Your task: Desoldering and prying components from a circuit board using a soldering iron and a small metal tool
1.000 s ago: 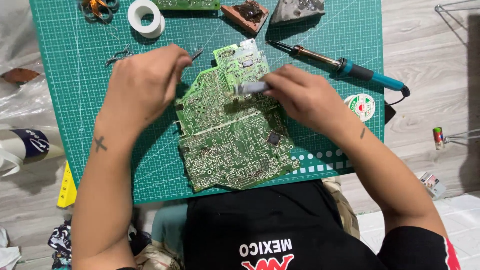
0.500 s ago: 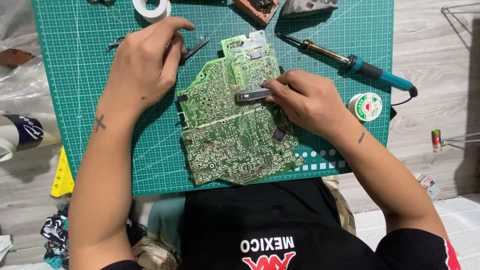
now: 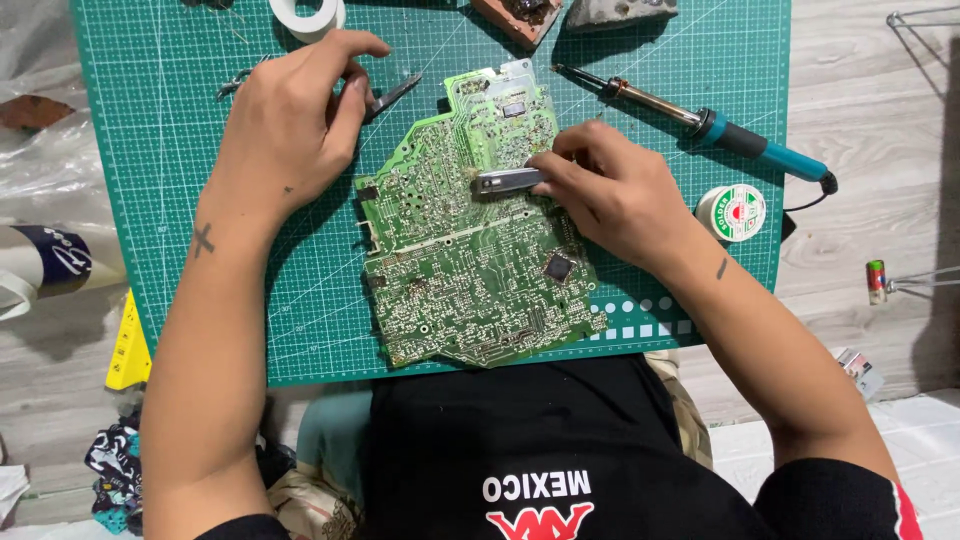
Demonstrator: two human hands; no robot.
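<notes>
A large green circuit board (image 3: 460, 270) lies solder side up on a green cutting mat (image 3: 300, 300). My right hand (image 3: 615, 195) rests on the board's upper right part and pinches a small silver metal tool (image 3: 503, 181), whose tip lies flat on the board. My left hand (image 3: 285, 130) is off the board to its upper left, fingers curled over a dark metal tool (image 3: 392, 95) lying on the mat. Only that tool's pointed end shows past my fingers.
A blue-handled soldering iron (image 3: 700, 120) lies on the mat at the upper right, with a solder spool (image 3: 733, 211) below it. A white tape roll (image 3: 310, 15) and two blocks sit at the mat's far edge. A yellow object (image 3: 127, 345) lies left of the mat.
My left hand has moved from the board's upper left edge up and away onto the dark tool. My right hand stays on the board with the silver tool.
</notes>
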